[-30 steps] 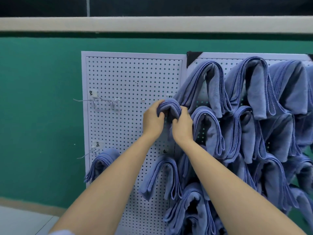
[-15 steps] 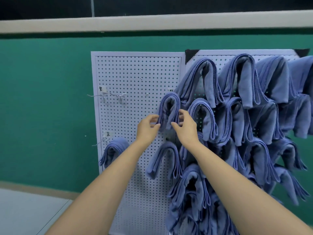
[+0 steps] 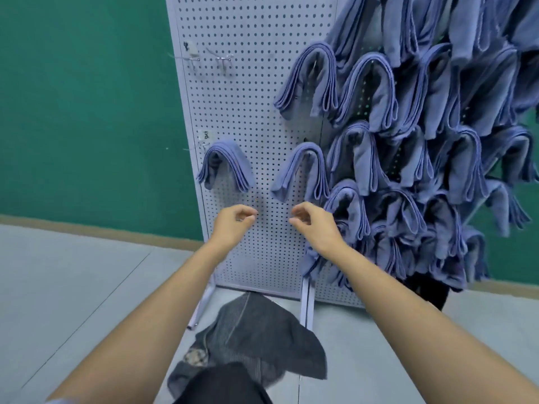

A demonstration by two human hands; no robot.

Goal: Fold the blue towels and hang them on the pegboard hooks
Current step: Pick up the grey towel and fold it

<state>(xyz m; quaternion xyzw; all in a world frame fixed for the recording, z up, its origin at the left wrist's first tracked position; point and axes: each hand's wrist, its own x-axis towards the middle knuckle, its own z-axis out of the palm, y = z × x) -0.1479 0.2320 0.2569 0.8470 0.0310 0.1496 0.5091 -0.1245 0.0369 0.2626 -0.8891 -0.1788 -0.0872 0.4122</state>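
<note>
Nearest, cut off by the bottom edge, a dark shape too blurred to name. Just behind it, a dark grey cloth crumpled on the floor at the foot of the pegboard. Above that, two bare forearms reaching forward, with the left hand and right hand apart, fingers loosely curled, gripping nothing. Just above them, a left towel and a middle towel, folded, blue, each draped over its hook. Further right, a crowded mass of hung towels — overlapping, hiding their hooks, cropped at top and right. Upper left, bare metal hooks, small and blurred. Beyond, a green wall.
</note>
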